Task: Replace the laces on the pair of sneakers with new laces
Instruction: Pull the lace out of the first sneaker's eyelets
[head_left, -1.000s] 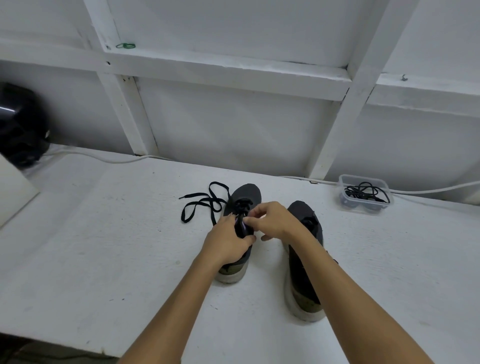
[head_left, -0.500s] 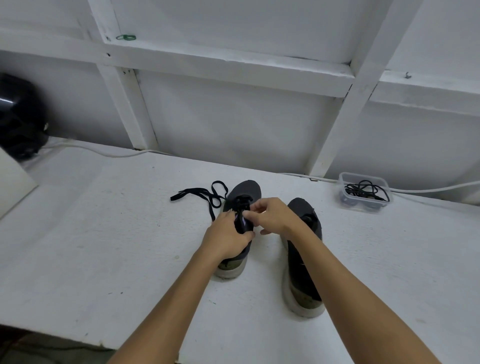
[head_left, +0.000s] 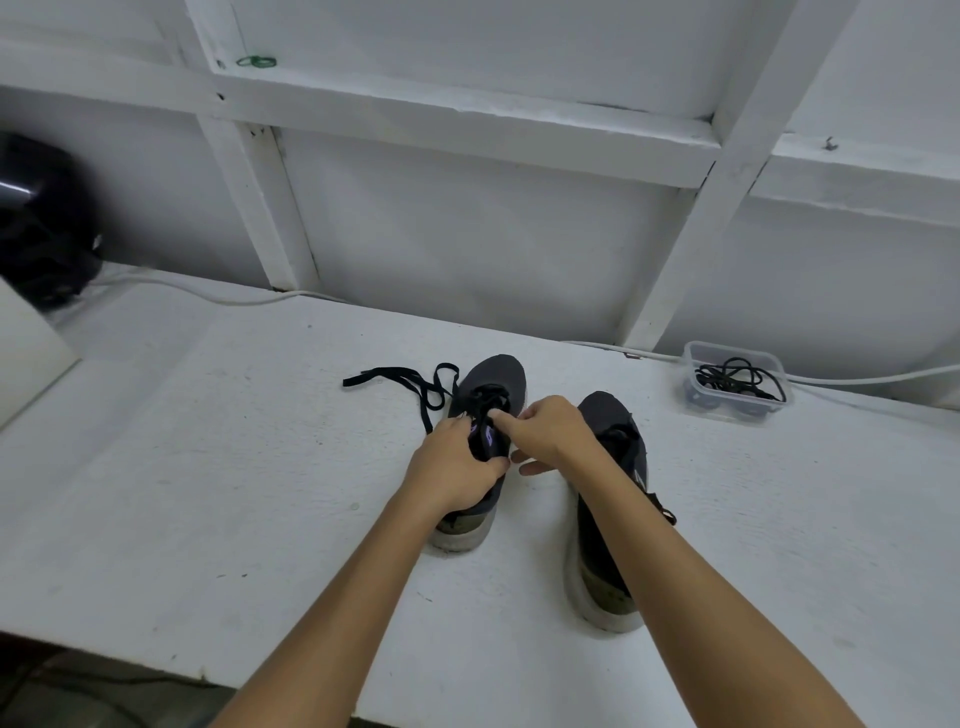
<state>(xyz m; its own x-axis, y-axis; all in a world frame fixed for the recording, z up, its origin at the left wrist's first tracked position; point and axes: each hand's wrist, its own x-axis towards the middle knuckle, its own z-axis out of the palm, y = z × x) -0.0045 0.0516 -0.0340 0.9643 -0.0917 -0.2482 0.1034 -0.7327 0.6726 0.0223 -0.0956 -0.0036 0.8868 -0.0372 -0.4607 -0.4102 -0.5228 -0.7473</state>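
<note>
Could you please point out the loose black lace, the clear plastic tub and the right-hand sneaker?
loose black lace (head_left: 400, 375): head view, flat strand on table.
clear plastic tub (head_left: 698, 351): head view, rear rim.
right-hand sneaker (head_left: 605, 408): head view, toe.

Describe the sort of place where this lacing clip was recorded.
Probably a plain workshop or utility room: a white-painted work table, a wall of white framed panels, and a clear plastic tub of black cords.

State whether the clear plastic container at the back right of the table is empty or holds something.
Not empty: the lidless clear container holds a tangle of black laces, visible through its open top.
</note>
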